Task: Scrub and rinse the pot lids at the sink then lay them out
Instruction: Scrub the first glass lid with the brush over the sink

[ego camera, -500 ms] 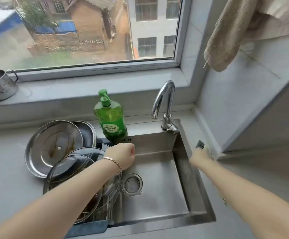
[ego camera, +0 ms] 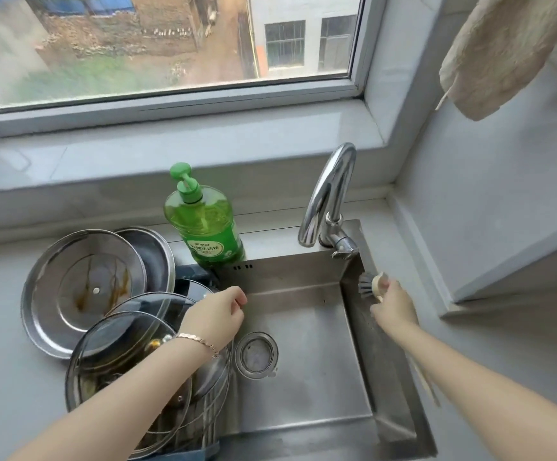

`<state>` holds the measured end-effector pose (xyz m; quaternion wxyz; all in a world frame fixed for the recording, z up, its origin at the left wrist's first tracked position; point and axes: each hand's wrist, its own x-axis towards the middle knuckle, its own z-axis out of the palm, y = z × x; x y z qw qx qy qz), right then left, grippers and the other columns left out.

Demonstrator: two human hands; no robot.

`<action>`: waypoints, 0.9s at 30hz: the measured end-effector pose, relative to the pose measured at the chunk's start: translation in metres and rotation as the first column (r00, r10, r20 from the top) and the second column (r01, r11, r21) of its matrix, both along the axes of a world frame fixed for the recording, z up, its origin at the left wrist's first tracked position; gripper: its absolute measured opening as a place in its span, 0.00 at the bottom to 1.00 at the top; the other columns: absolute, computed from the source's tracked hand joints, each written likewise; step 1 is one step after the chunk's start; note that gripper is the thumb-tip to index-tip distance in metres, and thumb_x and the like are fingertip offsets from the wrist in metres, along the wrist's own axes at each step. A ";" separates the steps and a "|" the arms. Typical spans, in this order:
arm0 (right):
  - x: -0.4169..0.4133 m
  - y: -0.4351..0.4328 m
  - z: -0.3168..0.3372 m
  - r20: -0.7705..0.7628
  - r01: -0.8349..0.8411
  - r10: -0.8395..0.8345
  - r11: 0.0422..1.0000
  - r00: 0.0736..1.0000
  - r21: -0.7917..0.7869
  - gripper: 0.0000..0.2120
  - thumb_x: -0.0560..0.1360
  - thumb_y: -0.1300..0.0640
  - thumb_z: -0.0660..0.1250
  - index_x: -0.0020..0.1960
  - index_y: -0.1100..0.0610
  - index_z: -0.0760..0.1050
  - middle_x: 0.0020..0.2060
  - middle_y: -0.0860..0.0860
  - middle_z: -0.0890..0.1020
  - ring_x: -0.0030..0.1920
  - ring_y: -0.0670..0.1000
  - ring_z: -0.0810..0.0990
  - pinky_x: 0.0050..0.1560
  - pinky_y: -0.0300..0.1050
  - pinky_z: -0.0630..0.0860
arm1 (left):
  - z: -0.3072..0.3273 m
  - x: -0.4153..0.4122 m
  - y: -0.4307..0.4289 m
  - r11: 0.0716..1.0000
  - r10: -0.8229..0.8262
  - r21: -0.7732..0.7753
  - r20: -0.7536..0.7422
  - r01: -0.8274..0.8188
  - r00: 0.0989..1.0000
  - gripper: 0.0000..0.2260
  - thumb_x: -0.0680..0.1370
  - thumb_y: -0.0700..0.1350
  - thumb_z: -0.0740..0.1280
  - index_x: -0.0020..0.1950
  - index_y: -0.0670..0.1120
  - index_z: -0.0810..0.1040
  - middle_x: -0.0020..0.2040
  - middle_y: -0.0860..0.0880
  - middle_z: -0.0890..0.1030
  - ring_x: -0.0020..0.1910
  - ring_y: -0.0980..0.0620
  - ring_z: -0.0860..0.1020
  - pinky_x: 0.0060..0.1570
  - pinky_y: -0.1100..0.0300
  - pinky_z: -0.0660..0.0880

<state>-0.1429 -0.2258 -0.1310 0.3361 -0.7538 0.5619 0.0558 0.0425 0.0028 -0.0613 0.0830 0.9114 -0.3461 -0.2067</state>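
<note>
1. Your left hand (ego camera: 215, 316), centre of frame: fingers curled in, nothing visible in them; it sits over the left edge of the sink (ego camera: 303, 377).
2. Your right hand (ego camera: 395, 306), centre right: clamped round a brush (ego camera: 368, 287).
3. Pot lids (ego camera: 84, 291): stacked lower left, beside the sink.

Green bottle (ego camera: 203, 224), rust-streaked steel lid (ego camera: 84, 287)

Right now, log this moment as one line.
stage: pre-scrub | right hand: grips dish brush at right wall of sink | left hand: curled by pot lids, grasp unclear | faucet: no water visible
</note>
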 end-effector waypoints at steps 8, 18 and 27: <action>0.085 0.079 0.081 0.390 -0.366 0.262 0.904 0.883 0.222 0.12 0.72 0.66 0.58 0.53 0.57 0.72 0.36 0.48 0.79 0.28 0.41 0.75 0.32 0.36 0.70 | 0.049 0.085 0.002 0.729 -0.039 -0.516 0.624 0.449 0.780 0.15 0.70 0.36 0.58 0.55 0.44 0.74 0.55 0.43 0.79 0.53 0.46 0.74 0.55 0.52 0.69; 0.200 0.116 0.134 0.419 -0.131 -0.373 0.597 0.828 0.791 0.21 0.76 0.37 0.57 0.47 0.55 0.74 0.25 0.50 0.69 0.19 0.44 0.59 0.20 0.32 0.52 | 0.108 0.170 -0.087 0.990 0.071 -0.120 -0.050 -0.077 0.996 0.23 0.82 0.55 0.49 0.57 0.40 0.77 0.57 0.41 0.78 0.56 0.45 0.75 0.54 0.56 0.68; 0.219 0.108 0.121 0.412 -0.130 -0.335 0.621 0.847 0.773 0.22 0.76 0.35 0.55 0.47 0.53 0.75 0.25 0.51 0.69 0.20 0.46 0.59 0.21 0.34 0.54 | 0.080 0.177 -0.085 0.947 0.113 -0.296 -0.054 -0.124 0.992 0.18 0.81 0.51 0.54 0.48 0.45 0.81 0.48 0.45 0.82 0.47 0.47 0.78 0.51 0.57 0.72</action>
